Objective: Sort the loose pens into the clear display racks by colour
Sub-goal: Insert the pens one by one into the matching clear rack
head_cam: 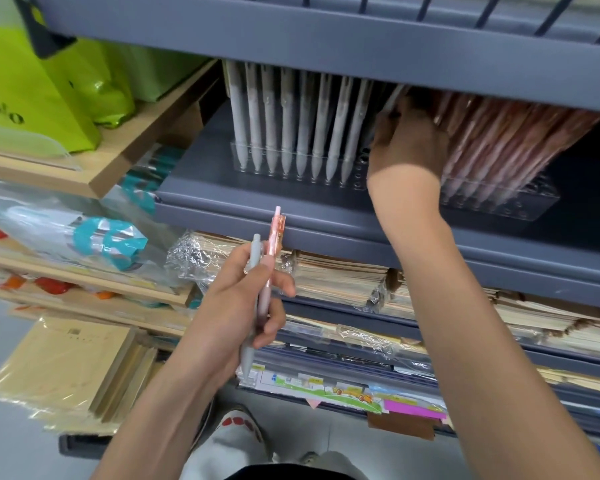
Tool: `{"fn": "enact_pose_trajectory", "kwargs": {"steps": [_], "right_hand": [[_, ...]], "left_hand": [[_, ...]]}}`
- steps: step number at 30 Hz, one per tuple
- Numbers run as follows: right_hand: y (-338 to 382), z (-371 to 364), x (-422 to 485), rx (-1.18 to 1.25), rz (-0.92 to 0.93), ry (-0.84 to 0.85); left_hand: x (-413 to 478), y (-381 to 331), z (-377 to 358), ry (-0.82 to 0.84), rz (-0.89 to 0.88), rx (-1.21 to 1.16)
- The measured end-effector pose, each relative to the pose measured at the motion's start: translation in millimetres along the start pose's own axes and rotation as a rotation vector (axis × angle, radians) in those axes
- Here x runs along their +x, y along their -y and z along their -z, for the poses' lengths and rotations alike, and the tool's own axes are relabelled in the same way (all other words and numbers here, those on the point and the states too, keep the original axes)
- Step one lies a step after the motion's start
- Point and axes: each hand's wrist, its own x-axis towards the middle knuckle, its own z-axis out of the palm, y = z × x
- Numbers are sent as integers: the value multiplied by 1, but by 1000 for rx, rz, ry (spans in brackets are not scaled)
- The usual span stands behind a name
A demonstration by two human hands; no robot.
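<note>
1. Upper centre-right of the frame, tucked beneath the upper shelf (326, 46), my right hand (409, 147) pinches a pale pen (394, 97) between thumb and fingertips. Its top end pokes up out of my grip, and its tip is hidden behind my hand.
2. Lower centre, my left hand (243, 306) has its fingers curled round two more, a grey pen (256, 245) and a pink pen (276, 233), held side by side with their tops pointing up.
3. Judging by where my right hand is, the step in hand is seating the pale pen at the right end of the grey rack (291, 169), where a few empty holes show just left of my wrist.
4. The next move calls for lining the tip over an open hole and easing it down at the same lean as its neighbours, without knocking the pink pens (499, 140) that crowd my knuckles on the right.
5. In the clear rack the grey pens (284, 119) stand tips down in even rows, matte and pale.
6. Further right, the pink rack (520, 202) holds its pens tilted; they are too blurred to count.
7. Both racks sit on the grey shelf (291, 216). I judge two pens remain to place after this one.
</note>
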Motion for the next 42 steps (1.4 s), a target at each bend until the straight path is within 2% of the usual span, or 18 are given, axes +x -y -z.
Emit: {"fn": "enact_pose_trajectory", "kwargs": {"steps": [11,22,25,27,29,32,34,36,42], "right_hand": [[5,-11,16,-213,82,-18],[7,1,10,-174,86,59],[1,10,-6,17,83,51],[-4,16,-28,340,47,112],[-12,22,-52,538,1,271],[-22,32,-79,592,-1,627],[-29,34,-89,647,-15,758],[-35,38,-92,677,-27,755],[-54,62,-90,962,-163,570]], "left_hand": [[10,0,10,30,-51,28],[6,-1,9,-15,-48,21],[3,-3,6,9,-38,-58],[0,-2,3,29,-41,-75],[-4,0,-1,53,-50,-72],[-8,4,-9,84,-56,-45],[-10,8,-14,105,-54,-36],[-11,10,-20,115,-47,-28],[-14,12,-38,139,-33,34]]}}
